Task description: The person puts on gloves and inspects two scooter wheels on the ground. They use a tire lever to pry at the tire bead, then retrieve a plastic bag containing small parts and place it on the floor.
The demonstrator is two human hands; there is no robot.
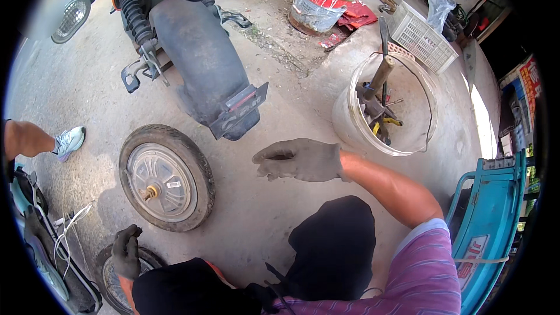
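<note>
My right hand (300, 160), in a grey work glove, hovers over the concrete between a wheel and a white bucket. Its fingers reach loosely to the left and I see nothing held. At the lower left, my gloved left hand (126, 254) has its fingers bent together, with a small dark bit at the tips that I cannot make out. A hub-motor wheel (169, 178) with a black tyre lies flat, its brass-coloured axle end facing up. Below it, a second wheel (108, 277) is partly hidden by my left hand and leg.
Ahead stands a scooter's rear end with its mudguard (195, 61). The white bucket (345, 114) holds a hammer and other tools. Behind it are a white crate (429, 44) and a red-and-white drum (315, 6). Another person's foot (70, 143) is at left; a teal vehicle body (490, 216) stands right.
</note>
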